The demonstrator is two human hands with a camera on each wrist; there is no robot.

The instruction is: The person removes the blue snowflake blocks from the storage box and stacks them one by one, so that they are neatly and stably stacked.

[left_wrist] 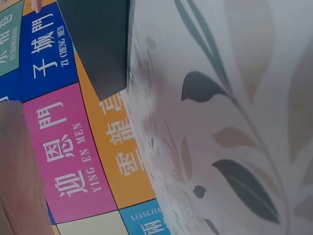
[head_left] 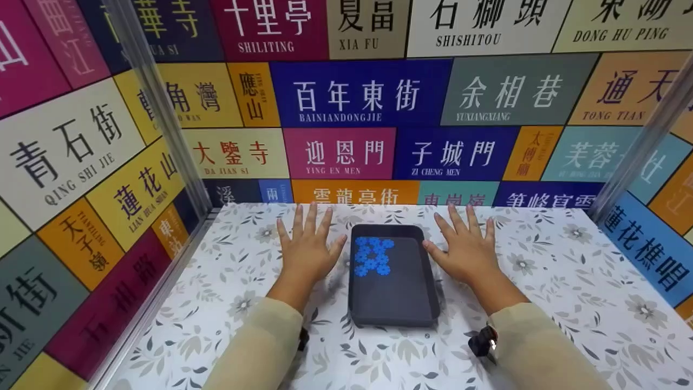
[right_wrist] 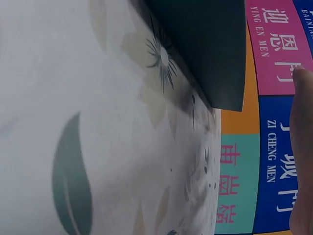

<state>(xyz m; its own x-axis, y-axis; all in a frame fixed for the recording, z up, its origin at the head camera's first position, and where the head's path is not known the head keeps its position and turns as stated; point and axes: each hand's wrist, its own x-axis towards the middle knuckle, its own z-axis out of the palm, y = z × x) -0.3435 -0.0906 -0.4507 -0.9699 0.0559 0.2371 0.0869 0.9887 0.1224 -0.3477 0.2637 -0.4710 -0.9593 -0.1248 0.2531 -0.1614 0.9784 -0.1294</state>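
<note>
A dark grey rectangular tray (head_left: 398,303) lies on the table between the two hands. Several small blue flower-shaped pieces (head_left: 372,255) are grouped in its far left part. To the left of the tray, my left hand (head_left: 309,249) has its fingers spread and straight and holds nothing. On the other side, my right hand (head_left: 466,250) is likewise spread, its thumb close to the tray's right rim; whether it touches cannot be told. In the left wrist view, the tray's side (left_wrist: 98,44) and part of the hand appear. The right wrist view also has the tray's side (right_wrist: 205,49).
The table (head_left: 227,336) has a white cover with grey leaves and flowers. Behind it stands a wall (head_left: 360,92) of coloured panels with place names. Clear upright edges (head_left: 168,119) rise at the table's left and right corners. Dark wrist devices (head_left: 482,342) sit under the sleeves.
</note>
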